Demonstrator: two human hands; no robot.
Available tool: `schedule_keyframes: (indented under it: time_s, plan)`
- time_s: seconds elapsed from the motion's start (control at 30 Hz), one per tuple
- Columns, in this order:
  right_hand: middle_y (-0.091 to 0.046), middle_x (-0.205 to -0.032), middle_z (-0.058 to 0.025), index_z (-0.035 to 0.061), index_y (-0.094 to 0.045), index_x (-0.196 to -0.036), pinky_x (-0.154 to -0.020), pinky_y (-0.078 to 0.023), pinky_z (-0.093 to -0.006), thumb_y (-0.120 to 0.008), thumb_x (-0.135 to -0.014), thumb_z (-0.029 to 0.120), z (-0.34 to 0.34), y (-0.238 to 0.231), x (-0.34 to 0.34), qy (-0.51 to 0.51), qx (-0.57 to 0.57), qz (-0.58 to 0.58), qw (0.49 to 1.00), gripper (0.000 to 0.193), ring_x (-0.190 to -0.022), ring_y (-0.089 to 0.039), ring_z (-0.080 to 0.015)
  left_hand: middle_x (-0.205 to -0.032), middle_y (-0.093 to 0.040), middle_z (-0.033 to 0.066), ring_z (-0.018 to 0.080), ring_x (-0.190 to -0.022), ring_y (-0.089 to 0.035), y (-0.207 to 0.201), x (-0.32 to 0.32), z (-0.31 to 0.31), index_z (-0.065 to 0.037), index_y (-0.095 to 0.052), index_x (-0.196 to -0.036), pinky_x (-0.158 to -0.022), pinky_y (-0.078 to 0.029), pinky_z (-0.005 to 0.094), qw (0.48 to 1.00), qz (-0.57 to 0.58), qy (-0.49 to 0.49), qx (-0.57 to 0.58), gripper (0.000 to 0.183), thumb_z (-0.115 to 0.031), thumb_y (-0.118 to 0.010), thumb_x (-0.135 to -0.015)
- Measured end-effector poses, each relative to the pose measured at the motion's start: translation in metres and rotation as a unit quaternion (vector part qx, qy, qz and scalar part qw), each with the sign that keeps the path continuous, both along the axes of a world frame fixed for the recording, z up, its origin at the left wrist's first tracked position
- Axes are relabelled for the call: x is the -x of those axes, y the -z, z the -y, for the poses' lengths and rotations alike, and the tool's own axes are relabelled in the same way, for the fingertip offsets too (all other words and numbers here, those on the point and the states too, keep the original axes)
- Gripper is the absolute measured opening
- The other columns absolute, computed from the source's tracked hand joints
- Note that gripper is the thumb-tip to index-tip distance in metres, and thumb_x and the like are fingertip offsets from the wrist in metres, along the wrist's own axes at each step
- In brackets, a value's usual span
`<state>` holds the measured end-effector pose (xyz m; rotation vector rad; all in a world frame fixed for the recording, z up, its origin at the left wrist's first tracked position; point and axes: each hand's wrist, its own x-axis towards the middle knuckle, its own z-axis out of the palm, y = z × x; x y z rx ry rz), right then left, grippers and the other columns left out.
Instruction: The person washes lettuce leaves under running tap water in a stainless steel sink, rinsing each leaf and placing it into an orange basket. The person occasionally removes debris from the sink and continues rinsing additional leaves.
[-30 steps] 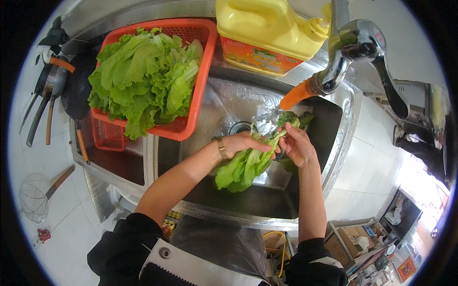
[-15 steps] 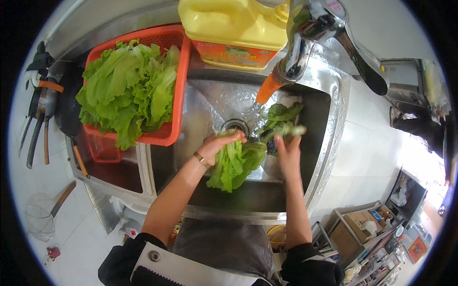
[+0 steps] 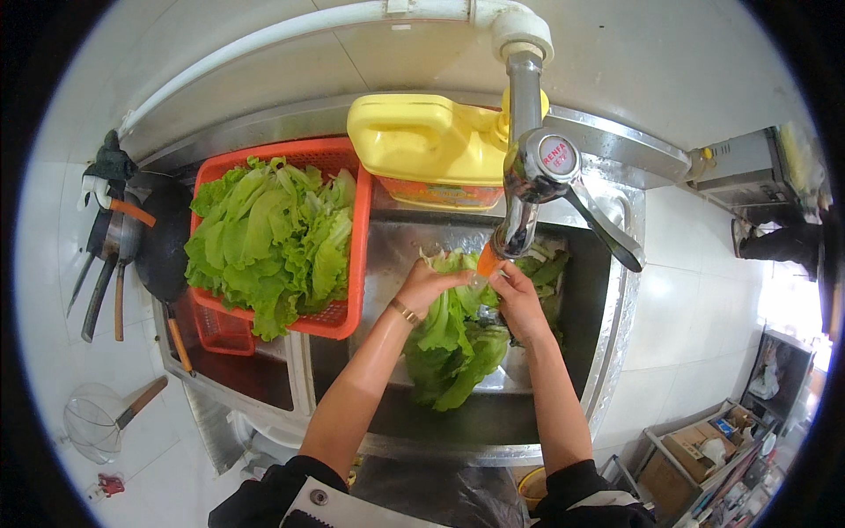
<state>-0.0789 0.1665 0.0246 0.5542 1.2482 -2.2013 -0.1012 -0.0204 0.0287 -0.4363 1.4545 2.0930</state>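
Observation:
Over the steel sink (image 3: 585, 290), my left hand (image 3: 426, 289) is closed round the pale bases of a bunch of lettuce leaves (image 3: 456, 352). The green leaves hang down into the basin. My right hand (image 3: 521, 306) is beside it with curled fingers and thumb just under the orange tap nozzle (image 3: 488, 260). What those fingers pinch is hidden by the hand and the wet leaves. More, darker leaves (image 3: 553, 275) lie in the basin to the right of the nozzle.
A red plastic basket (image 3: 359, 264) heaped with lettuce (image 3: 273, 238) stands at the left. Behind the basin are a yellow jug (image 3: 422, 145) and the chrome tap (image 3: 525, 176) with its lever (image 3: 607, 229). Pans and handled tools (image 3: 114, 246) hang at far left.
My view has tilted up, showing more wall and pipe. My hands have come together beneath the nozzle: the right hand moved left, and the lettuce bunch rose toward the tap.

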Motion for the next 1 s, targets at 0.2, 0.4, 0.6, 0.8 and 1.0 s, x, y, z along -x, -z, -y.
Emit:
schedule_keyframes:
  time_s: [0.2, 0.4, 0.6, 0.8, 1.0]
  plan:
    - [-0.064, -0.097, -0.0022, 0.0099, -0.053, -0.121, -0.076, -0.046, -0.0266, -0.061, -0.093, 0.019, 0.002, -0.013, 0.000, -0.038, -0.111, -0.045, 0.992, 0.030, -0.086, -0.059, -0.0104, -0.103, -0.065, 0.0059, 0.0131, -0.089, -0.062, -0.002, 0.002, -0.001, 0.000, -0.061, -0.114, -0.080, -0.050, 0.0277, 0.999, 0.006, -0.017, -0.043, 0.035, 0.001, -0.064, -0.080]
    - [-0.062, -0.110, -0.0037, 0.0048, -0.054, -0.124, -0.081, -0.048, -0.0288, -0.067, -0.088, 0.013, -0.002, -0.023, 0.000, -0.048, -0.133, -0.042, 0.989, 0.039, -0.098, -0.059, -0.0121, -0.123, -0.059, 0.0136, 0.0209, -0.110, -0.059, -0.006, 0.006, 0.002, 0.002, -0.050, -0.130, -0.095, -0.047, 0.0344, 0.987, 0.049, 0.027, -0.151, 0.048, -0.004, -0.058, -0.083]
    - [-0.060, -0.116, -0.0107, -0.0017, -0.050, -0.127, -0.091, -0.044, -0.0316, -0.072, -0.082, 0.014, 0.002, -0.033, -0.002, -0.017, -0.134, -0.044, 0.990, 0.053, -0.107, -0.056, -0.0176, -0.118, -0.059, 0.0108, 0.0204, -0.099, -0.060, 0.001, 0.006, 0.002, 0.000, -0.036, -0.142, -0.093, -0.048, 0.0352, 0.918, 0.119, -0.027, -0.377, 0.066, -0.010, -0.049, -0.078]
    - [-0.061, -0.116, -0.0128, -0.0021, -0.043, -0.131, -0.093, -0.044, -0.0319, -0.071, -0.081, 0.008, 0.010, -0.041, -0.006, -0.068, -0.330, -0.231, 0.913, 0.058, -0.106, -0.057, -0.0208, -0.147, -0.037, 0.0147, 0.0243, -0.136, -0.036, 0.002, 0.009, -0.006, 0.001, -0.029, -0.146, -0.114, -0.026, 0.0364, 0.897, 0.038, -0.012, -0.441, 0.083, -0.014, -0.051, -0.067]
    - [-0.062, -0.112, -0.0078, -0.0018, -0.044, -0.132, -0.089, -0.044, -0.0264, -0.060, -0.089, 0.001, 0.010, -0.040, -0.015, 0.001, -0.257, -0.181, 0.949, 0.046, -0.101, -0.057, -0.0141, -0.153, -0.026, 0.0202, 0.0300, -0.140, -0.029, -0.014, 0.006, -0.008, 0.000, -0.024, -0.147, -0.116, -0.022, 0.0406, 0.946, -0.023, 0.018, -0.322, 0.084, -0.012, -0.061, -0.073]
